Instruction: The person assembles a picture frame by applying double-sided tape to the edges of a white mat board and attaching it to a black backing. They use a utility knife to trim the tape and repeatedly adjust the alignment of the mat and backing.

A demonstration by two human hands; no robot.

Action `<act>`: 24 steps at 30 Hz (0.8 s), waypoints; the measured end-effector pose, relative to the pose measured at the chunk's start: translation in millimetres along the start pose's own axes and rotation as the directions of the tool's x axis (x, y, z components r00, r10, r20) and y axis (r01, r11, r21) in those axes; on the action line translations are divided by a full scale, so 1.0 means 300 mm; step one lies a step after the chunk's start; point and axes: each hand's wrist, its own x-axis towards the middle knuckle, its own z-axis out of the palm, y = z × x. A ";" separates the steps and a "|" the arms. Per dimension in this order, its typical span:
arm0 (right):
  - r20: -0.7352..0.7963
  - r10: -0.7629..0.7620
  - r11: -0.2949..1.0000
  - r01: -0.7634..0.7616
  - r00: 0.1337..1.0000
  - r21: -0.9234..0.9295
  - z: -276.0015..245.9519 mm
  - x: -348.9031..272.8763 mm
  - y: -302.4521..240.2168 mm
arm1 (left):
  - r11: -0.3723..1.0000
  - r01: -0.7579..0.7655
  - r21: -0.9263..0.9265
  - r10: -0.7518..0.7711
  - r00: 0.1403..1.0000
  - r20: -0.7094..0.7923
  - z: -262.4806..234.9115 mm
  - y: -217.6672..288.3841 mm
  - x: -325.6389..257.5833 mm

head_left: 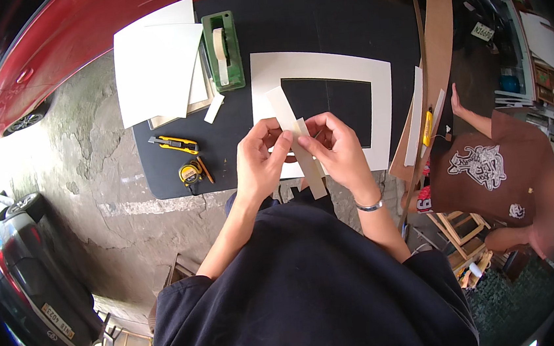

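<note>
In front of my body, above the near edge of the dark table point(219, 119), I hold a narrow off-white strip point(284, 109) of card or board, tilted from upper left to lower right. My left hand point(259, 160) is closed on its left side, thumb on top. From the other side my right hand point(343, 157) pinches it near the middle, where a small pale piece, perhaps masking tape, lies across it. Fingers hide part of the strip. Beneath and beyond my hands lies a white mat board frame point(320, 62) with a rectangular opening.
A green tape dispenser point(236, 64) stands beside white sheets point(156, 71) at the far left. Nearer lie a yellow utility knife point(179, 144), a tape measure point(189, 173) and a pencil point(206, 169). At right are long boards point(436, 34), another yellow knife point(427, 128) and a person in brown point(506, 159).
</note>
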 end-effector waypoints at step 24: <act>-0.174 0.020 0.999 -0.015 0.985 0.032 -0.161 -0.073 0.005 | 0.973 0.061 0.221 -0.081 0.993 0.081 0.167 0.011 0.024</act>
